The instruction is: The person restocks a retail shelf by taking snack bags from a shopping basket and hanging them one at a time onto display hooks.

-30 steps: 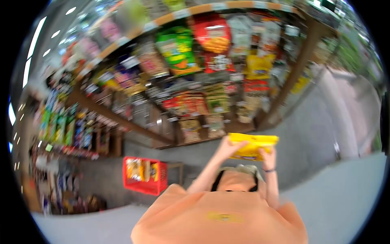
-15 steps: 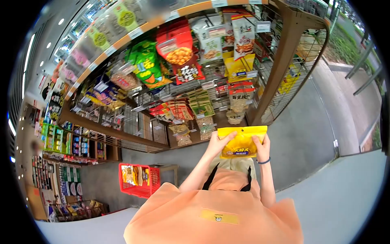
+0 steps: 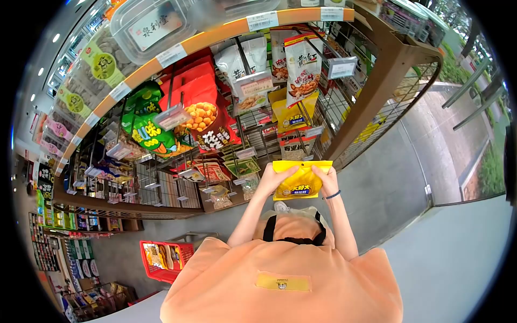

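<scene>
A yellow snack bag (image 3: pixel 298 182) with a blue label is held upright in front of my body, just before the shelf rack. My left hand (image 3: pixel 273 178) pinches its left edge, thumb across the front. At the opposite edge my right hand (image 3: pixel 326 180) grips the bag the same way, with a dark band on that wrist. Beyond the hands, a similar yellow bag (image 3: pixel 295 114) hangs on a hook, under white-and-red nut bags (image 3: pixel 302 72). To their left hang red snack bags (image 3: pixel 202 116) and green snack bags (image 3: pixel 153 126).
A red shopping basket (image 3: pixel 171 268) with several packages stands to my lower left. The rack's brown post (image 3: pixel 371 81) and wire side panel rise at the right. Clear plastic tubs (image 3: pixel 153 29) line the top shelf. Grey floor (image 3: pixel 371 202) lies to my right.
The rack appears nearer and larger, and the view has shifted. Both hands still hold the yellow bag, now slightly further left and higher in view. The basket also appears further left and lower.
</scene>
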A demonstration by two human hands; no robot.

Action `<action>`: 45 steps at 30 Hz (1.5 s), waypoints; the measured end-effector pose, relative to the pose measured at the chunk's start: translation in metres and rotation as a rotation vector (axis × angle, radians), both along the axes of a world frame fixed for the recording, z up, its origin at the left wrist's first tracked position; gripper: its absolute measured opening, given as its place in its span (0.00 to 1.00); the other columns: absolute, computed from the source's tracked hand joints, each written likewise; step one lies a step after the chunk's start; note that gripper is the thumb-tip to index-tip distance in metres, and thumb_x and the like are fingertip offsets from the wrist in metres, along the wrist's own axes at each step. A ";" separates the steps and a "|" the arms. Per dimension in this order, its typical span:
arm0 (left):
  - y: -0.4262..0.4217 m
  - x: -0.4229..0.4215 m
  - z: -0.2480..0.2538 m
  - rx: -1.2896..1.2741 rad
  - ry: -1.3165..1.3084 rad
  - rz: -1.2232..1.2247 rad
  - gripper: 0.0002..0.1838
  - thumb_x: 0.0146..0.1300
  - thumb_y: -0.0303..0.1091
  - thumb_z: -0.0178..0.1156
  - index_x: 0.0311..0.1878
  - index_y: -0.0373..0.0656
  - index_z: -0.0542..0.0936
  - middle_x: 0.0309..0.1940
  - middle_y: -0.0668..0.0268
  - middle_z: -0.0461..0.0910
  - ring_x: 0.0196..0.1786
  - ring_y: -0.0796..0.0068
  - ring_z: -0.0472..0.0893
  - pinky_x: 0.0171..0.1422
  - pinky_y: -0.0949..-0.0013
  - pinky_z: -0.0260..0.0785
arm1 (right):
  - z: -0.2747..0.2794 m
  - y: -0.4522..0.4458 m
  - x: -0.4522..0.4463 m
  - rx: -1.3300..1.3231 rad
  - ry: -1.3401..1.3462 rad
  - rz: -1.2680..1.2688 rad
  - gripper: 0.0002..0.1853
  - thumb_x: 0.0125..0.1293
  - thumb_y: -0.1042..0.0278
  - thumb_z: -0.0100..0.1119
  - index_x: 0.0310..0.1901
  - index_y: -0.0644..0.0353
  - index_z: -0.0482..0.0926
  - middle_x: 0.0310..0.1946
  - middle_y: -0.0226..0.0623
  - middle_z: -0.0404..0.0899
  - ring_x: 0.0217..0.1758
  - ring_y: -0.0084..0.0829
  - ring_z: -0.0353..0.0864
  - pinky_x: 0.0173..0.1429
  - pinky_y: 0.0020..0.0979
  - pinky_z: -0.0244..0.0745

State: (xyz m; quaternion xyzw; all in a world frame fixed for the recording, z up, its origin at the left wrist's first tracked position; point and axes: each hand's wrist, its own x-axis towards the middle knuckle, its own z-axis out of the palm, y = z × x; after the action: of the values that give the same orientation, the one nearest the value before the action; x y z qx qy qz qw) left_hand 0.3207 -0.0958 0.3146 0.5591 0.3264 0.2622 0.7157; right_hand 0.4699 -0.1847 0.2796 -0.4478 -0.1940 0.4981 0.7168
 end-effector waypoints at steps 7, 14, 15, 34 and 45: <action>0.031 0.032 -0.007 0.058 0.015 0.083 0.12 0.49 0.33 0.61 0.33 0.33 0.77 0.27 0.67 0.78 0.29 0.84 0.75 0.34 0.80 0.66 | -0.011 0.039 0.022 0.002 0.046 -0.058 0.08 0.52 0.74 0.57 0.35 0.64 0.74 0.30 0.33 0.76 0.31 0.21 0.75 0.35 0.21 0.70; 0.046 0.055 0.000 0.075 0.001 0.176 0.11 0.48 0.31 0.61 0.33 0.34 0.77 0.27 0.67 0.78 0.29 0.84 0.75 0.33 0.80 0.67 | -0.004 0.062 0.042 -0.004 0.005 -0.076 0.08 0.52 0.73 0.58 0.35 0.63 0.74 0.30 0.31 0.76 0.30 0.20 0.74 0.35 0.21 0.69; 0.046 0.056 0.000 0.069 0.002 0.183 0.11 0.48 0.31 0.61 0.33 0.34 0.77 0.27 0.67 0.78 0.29 0.84 0.75 0.33 0.80 0.67 | -0.003 0.063 0.043 -0.001 0.005 -0.084 0.08 0.52 0.73 0.58 0.35 0.63 0.74 0.29 0.31 0.76 0.30 0.19 0.74 0.35 0.20 0.69; 0.071 0.075 0.006 0.216 0.044 0.192 0.11 0.49 0.34 0.61 0.31 0.34 0.78 0.24 0.67 0.78 0.26 0.84 0.75 0.30 0.80 0.66 | -0.013 0.088 0.054 0.074 0.016 -0.151 0.07 0.54 0.75 0.53 0.36 0.64 0.73 0.32 0.32 0.76 0.34 0.20 0.74 0.38 0.21 0.69; 0.088 0.078 0.003 0.276 0.097 0.200 0.11 0.48 0.34 0.61 0.29 0.34 0.77 0.24 0.67 0.78 0.26 0.84 0.74 0.30 0.79 0.65 | -0.022 0.113 0.058 -0.018 0.015 -0.153 0.11 0.52 0.70 0.59 0.37 0.63 0.72 0.32 0.31 0.75 0.33 0.20 0.74 0.37 0.21 0.68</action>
State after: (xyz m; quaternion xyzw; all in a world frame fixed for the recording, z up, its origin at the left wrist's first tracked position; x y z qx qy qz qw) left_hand 0.3988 -0.0073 0.3175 0.6287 0.3756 0.3469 0.5859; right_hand 0.5278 -0.0720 0.2581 -0.4640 -0.1495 0.4466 0.7503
